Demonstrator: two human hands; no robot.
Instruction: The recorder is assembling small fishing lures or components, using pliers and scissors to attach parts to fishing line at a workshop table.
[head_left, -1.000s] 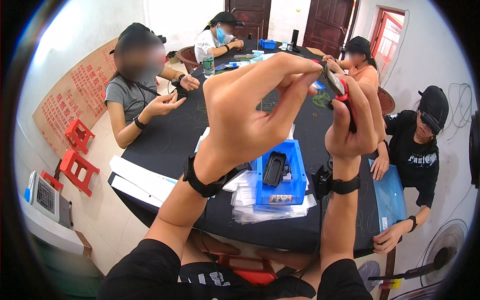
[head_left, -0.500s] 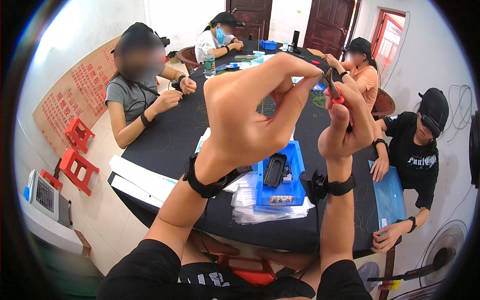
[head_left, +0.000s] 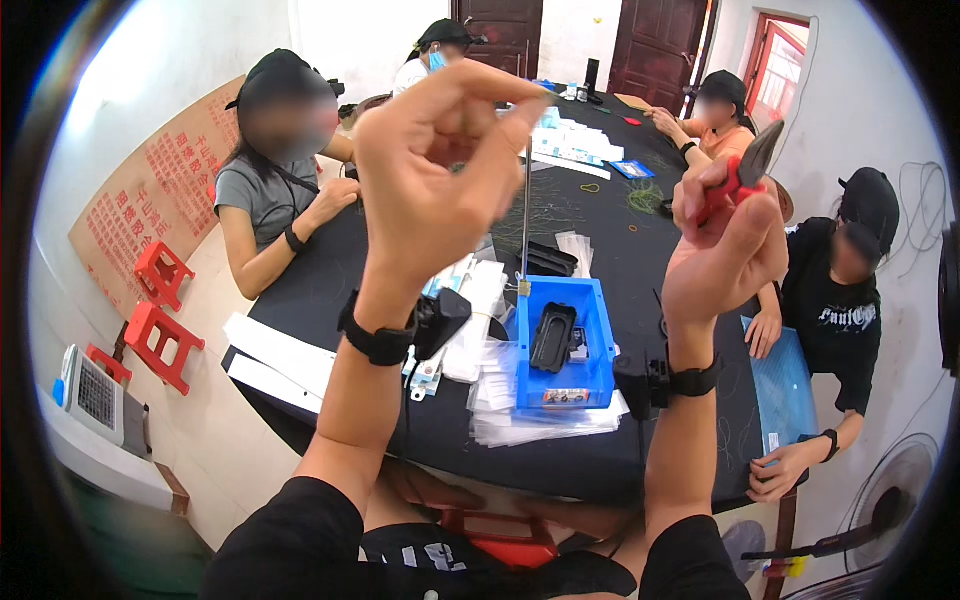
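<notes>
My left hand (head_left: 440, 170) is raised over the table, its thumb and forefinger pinched together. At the fingertips there is a small dark speck, too small to name. My right hand (head_left: 725, 240) is up at the right, fingers wrapped around the red handles of small snips (head_left: 762, 155). Their short, pointed grey metal jaws point up and away from me. Between and below my hands stands a blue plastic bin (head_left: 606, 345) holding a black case (head_left: 553, 338). A thin upright metal rod (head_left: 526, 200) rises at the bin's far left corner.
Clear plastic bags (head_left: 500, 425) lie under and beside the bin. Green line (head_left: 645, 197) lies coiled farther back on the black-covered table (head_left: 620, 250). Several co-workers sit around it, the nearest at right by a blue mat (head_left: 785, 390). White sheets (head_left: 275, 350) lie at left.
My hands have moved apart: the left went left and up, still pinched, while the right shifted right with the snips, whose jaws are now away from the left fingertips.
</notes>
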